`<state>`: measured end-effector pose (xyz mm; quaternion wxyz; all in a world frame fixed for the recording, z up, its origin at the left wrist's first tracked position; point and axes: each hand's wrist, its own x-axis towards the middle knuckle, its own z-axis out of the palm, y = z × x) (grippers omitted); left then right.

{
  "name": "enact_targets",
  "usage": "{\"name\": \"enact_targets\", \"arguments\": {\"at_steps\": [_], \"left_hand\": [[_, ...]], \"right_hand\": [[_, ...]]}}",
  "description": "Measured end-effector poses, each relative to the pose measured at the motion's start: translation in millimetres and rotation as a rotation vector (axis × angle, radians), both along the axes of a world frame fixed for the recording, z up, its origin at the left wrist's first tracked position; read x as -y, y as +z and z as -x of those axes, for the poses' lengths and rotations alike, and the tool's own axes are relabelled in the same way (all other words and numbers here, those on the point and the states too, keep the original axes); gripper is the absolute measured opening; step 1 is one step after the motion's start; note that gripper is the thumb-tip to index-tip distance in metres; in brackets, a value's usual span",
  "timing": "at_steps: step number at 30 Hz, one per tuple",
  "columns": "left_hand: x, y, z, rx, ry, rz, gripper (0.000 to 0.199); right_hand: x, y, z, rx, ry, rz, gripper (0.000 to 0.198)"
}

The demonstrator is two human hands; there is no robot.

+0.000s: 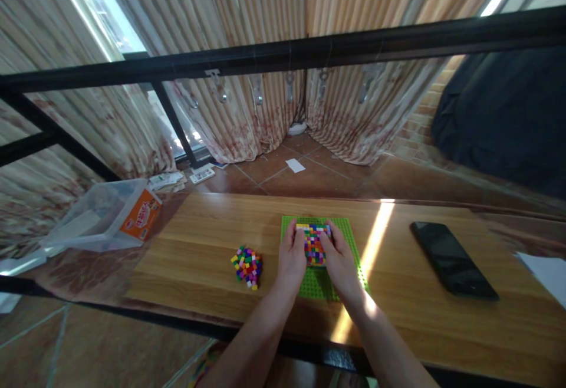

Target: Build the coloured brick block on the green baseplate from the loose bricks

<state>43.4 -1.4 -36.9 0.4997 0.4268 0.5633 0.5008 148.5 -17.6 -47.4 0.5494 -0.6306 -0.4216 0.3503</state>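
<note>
Between my two hands is a block of many small multicoloured toy bricks (315,245), over a green studded baseplate (319,286) on the wooden table. My left hand (292,253) grips the block's left side, thumb on its upper face. On the right side my right hand (341,255) holds it the same way, thumb also on top. The fingers under and behind the block are hidden, and I cannot tell whether its underside touches the baseplate. To the left of my left hand lies a loose pile of small coloured bricks (248,267).
A black phone (453,260) lies on the wooden table (190,240) at the right. White paper (546,273) is at the far right edge. Left of the table stands a clear plastic bin (97,211) with an orange label. A black metal rail (265,58) crosses beyond the table, before curtains.
</note>
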Motion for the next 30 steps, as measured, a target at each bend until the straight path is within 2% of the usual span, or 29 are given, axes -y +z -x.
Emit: {"name": "enact_targets", "arguments": {"at_steps": [5, 14, 20, 23, 26, 27, 30], "left_hand": [[3, -2.1, -4, -0.146, -0.082, -0.062, 0.056], [5, -6.1, -7, -0.112, -0.081, -0.075, 0.06], [6, -4.0, -6, -0.136, -0.095, -0.059, 0.061], [1, 5.0, 8, -0.101, -0.028, -0.104, 0.061], [-10, 20.9, 39, -0.044, 0.118, -0.222, 0.055], [-14, 26.9, 52, -0.003, 0.176, -0.224, 0.051], [-22, 43.6, 88, 0.132, 0.338, -0.187, 0.035]], "right_hand": [[1, 0, 7, 0.042, -0.023, 0.011, 0.063], [5, -1, 12, 0.186, -0.08, -0.013, 0.063], [4, 1, 5, 0.209, -0.04, 0.027, 0.063], [10, 13, 3, 0.32, -0.074, -0.077, 0.06], [26, 31, 13, 0.485, -0.123, -0.31, 0.048], [32, 34, 19, 0.508, -0.085, -0.364, 0.04], [51, 32, 44, 0.571, 0.202, -0.391, 0.021]]}}
